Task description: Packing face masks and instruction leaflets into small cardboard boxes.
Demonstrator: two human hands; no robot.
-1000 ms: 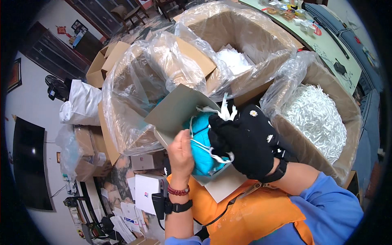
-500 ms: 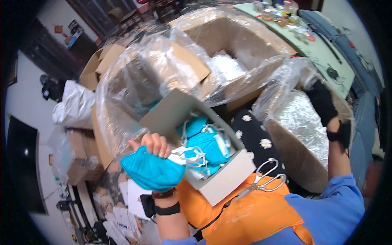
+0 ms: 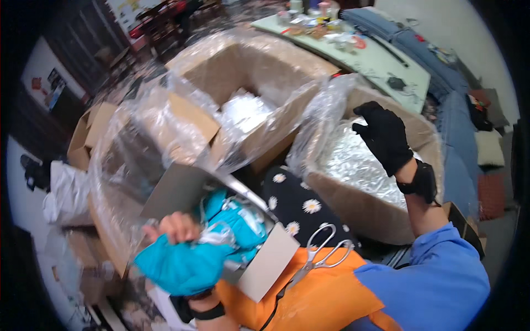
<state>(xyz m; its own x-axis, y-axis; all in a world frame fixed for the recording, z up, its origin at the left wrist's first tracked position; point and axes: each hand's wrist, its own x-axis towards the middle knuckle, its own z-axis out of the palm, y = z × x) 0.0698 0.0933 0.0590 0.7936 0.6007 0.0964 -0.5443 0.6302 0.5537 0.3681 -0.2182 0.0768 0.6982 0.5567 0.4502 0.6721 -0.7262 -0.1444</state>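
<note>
Bunched teal face masks [image 3: 176, 267] with white straps are in my bare left hand [image 3: 178, 227], its fingers closed over their upper edge. Beside it, a small grey-white carton [image 3: 269, 265] rests tilted on my lap, with more teal masks [image 3: 236, 223] inside. My right hand [image 3: 383, 138], in a black glove, is raised above a large carton [image 3: 367, 212] of shiny silver packets [image 3: 359, 163]. Its thumb stands apart from the slightly bent fingers, and nothing shows in them. Metal scissors [image 3: 319, 256] lie on my orange apron [image 3: 326, 287].
Ahead stands a big plastic-lined carton [image 3: 221, 66] with a silver packet [image 3: 248, 110] inside. Another lined carton [image 3: 118, 165] is at the left, near a white sack [image 3: 69, 193]. A pale green table [image 3: 411, 77] with small items and a blue sofa [image 3: 461, 132] stand at the right.
My right hand has come up out of the carton of silver packets and moved left. The view has turned to the right. My left hand still holds the teal masks beside the small carton.
</note>
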